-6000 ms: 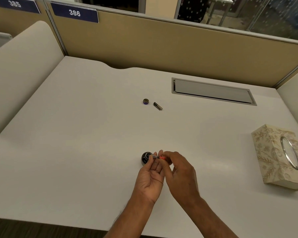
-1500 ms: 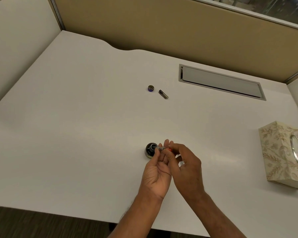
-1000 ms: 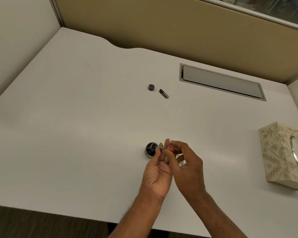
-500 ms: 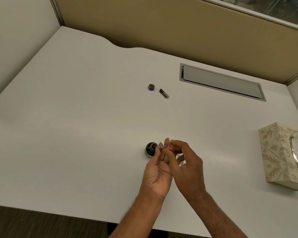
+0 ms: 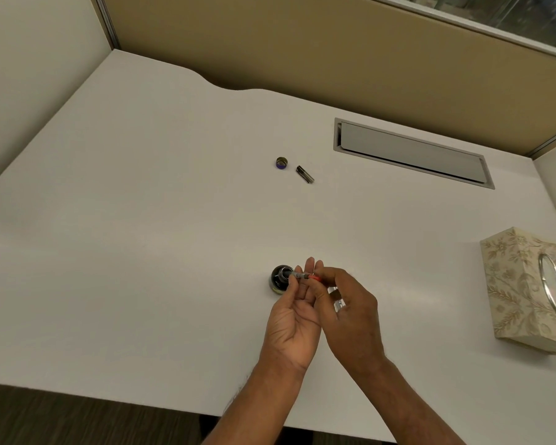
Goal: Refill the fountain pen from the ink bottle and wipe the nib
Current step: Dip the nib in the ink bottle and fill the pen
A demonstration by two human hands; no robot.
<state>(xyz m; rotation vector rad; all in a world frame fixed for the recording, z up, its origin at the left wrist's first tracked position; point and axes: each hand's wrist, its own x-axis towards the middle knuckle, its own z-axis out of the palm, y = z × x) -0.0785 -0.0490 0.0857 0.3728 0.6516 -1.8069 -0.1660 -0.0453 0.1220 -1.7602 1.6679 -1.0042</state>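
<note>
While the pen (image 5: 300, 276) has stayed with its tip at the open ink bottle (image 5: 278, 279) in the near middle of the desk (image 5: 142, 252), the left hand (image 5: 291, 319) and the right hand (image 5: 350, 313) keep their grip pinched on it, so I think it is still filling.

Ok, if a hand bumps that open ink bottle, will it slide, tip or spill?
The ink bottle looks squat, so it would probably slide rather than tip. Its cap lies far back on the desk and the pen sits at its mouth, so any tilt could spill ink. It looks like glass, likely heavy for its size.
</note>
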